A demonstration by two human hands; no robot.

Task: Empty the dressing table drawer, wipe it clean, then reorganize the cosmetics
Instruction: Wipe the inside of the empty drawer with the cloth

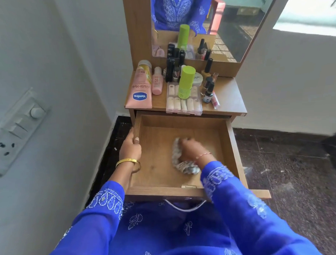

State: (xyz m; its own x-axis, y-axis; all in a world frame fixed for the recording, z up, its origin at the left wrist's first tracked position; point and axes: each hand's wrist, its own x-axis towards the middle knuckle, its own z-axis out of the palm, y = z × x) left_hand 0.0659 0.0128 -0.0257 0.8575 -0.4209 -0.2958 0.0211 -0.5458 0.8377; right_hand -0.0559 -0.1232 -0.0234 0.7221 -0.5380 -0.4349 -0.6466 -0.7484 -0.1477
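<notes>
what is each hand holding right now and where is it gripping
The right hand presses a bunched cloth from the top, on the drawer floor. The left hand grips the drawer by its left wall.

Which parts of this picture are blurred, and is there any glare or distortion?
Head view: the right hand and cloth in the drawer are motion-blurred; the left hand on the drawer's side is sharp. The window is overexposed. The wide-angle lens bends the wall's straight lines.
</notes>
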